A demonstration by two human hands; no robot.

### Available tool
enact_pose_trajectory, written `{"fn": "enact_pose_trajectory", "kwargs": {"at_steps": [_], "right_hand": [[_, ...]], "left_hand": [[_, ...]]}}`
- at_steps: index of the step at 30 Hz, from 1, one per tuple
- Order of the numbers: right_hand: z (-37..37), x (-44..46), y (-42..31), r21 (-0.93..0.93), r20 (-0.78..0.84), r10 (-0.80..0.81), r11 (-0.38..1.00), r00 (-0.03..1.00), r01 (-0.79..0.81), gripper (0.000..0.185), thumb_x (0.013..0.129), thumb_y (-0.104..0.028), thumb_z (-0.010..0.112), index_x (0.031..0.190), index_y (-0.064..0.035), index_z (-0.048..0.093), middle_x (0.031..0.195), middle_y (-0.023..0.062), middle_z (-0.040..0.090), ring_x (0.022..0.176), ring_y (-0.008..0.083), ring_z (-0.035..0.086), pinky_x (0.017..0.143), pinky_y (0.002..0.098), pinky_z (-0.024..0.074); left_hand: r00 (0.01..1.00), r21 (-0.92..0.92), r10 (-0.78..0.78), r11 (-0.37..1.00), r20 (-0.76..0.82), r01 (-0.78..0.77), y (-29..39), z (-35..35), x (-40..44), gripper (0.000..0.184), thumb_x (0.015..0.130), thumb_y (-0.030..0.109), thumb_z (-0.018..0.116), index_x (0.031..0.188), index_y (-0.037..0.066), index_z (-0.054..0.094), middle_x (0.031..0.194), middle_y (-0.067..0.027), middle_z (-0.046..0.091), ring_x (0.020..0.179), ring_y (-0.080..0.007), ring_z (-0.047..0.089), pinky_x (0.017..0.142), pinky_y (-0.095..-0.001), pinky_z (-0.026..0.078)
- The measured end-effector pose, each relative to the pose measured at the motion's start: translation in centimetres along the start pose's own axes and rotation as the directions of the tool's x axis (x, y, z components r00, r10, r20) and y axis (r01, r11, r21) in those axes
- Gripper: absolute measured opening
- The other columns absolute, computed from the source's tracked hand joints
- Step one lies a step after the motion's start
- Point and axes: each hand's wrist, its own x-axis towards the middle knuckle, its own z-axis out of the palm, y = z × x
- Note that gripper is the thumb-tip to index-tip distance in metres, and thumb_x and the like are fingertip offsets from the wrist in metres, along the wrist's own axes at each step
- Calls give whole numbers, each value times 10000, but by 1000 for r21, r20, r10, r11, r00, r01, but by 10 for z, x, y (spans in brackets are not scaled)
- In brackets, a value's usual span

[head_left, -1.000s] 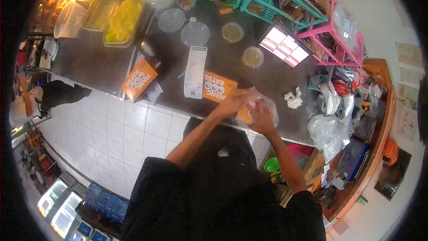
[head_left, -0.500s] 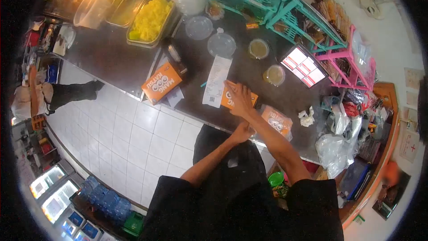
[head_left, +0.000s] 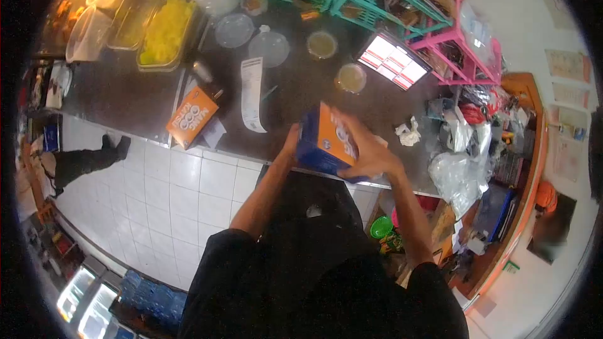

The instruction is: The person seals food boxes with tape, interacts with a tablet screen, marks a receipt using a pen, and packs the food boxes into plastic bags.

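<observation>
An orange and dark-blue takeaway box (head_left: 336, 132) is held tilted at the table's front edge. My left hand (head_left: 291, 144) grips its blue side, fingers partly hidden behind it. Across the orange top and the right side lies my right hand (head_left: 372, 154), thumb at the near corner. Left of the box, a long white receipt (head_left: 252, 95) rests on the dark table. Another orange box (head_left: 193, 117) stands farther left, close to the edge.
Two lidded sauce cups (head_left: 350, 78) and a lit tablet (head_left: 394, 61) are beyond the box. A tray of yellow shredded food (head_left: 166, 31) stands back left. Crumpled tissue (head_left: 408, 132) and plastic bags (head_left: 461, 172) lie to the right. Another person's legs (head_left: 88, 160) show at far left.
The box has been lifted and tilted off the table, showing its blue sides. My left hand has come up to its left side. The view has shifted, moving the table items leftward.
</observation>
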Motion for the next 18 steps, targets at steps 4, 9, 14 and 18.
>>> {"fn": "enact_pose_trajectory", "kwargs": {"at_steps": [4,9,14,18], "right_hand": [[29,-38,59,219,81,131,965,988,-146,1233,513,-230,896,1509,-73,185,1511,175,301,1400,330,279,1156,420,221],[55,-33,109,425,-576,165,897,800,121,1236,563,-265,894,1505,-17,133,1450,188,333,1373,299,311,1150,421,237],[100,-41,128,-282,-771,-130,947,623,-151,1078,615,-335,875,1444,-74,237,1402,244,305,1255,461,353,1029,565,315],[83,-78,114,-447,-436,-67,882,897,-151,1023,620,-335,870,1453,-245,285,1384,216,357,1275,428,359,1051,561,297]], "left_hand": [[995,329,-39,944,90,7,22,38,1,240,974,268,557,1022,54,654,917,-23,662,868,-133,621,779,-290,511],[996,465,15,884,90,-56,-9,10,13,242,999,249,510,1014,56,655,894,-2,656,839,-111,609,749,-280,497],[968,347,200,906,150,-241,-13,21,21,247,1001,237,503,1014,48,661,891,-1,654,800,-99,590,700,-259,468],[950,380,273,871,154,-311,3,33,31,233,983,204,535,1024,24,678,875,-8,661,780,-104,591,700,-259,470]]}}
